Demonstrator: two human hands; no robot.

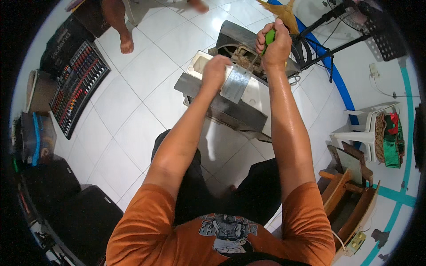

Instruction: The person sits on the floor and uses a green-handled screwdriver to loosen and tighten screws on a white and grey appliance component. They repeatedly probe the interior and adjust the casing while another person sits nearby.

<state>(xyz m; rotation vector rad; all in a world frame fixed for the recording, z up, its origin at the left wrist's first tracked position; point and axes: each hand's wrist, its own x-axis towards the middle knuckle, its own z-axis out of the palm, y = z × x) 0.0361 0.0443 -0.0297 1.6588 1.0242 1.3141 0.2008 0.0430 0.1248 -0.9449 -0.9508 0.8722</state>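
An opened-up, dusty machine with grey panels point(237, 113) and a white casing point(255, 94) stands on the floor in front of me. My left hand point(215, 73) is closed at the upper left corner of a flat silver metal plate point(236, 84) on it; its fingertips are partly hidden. Above the machine's right side, my right hand point(277, 48) is wrapped round a bright green handle point(270, 37). Whatever extends from that handle is hidden or too small to make out. Brown, grimy inner parts point(245, 57) show between my hands.
An audio mixer point(80, 84) and black padded cases point(88, 221) lie to the left. Another person's foot point(127, 43) rests on the tiles. A straw broom point(286, 15), black stands point(324, 57), a white plastic chair point(361, 133) and a wooden frame point(341, 195) line the right.
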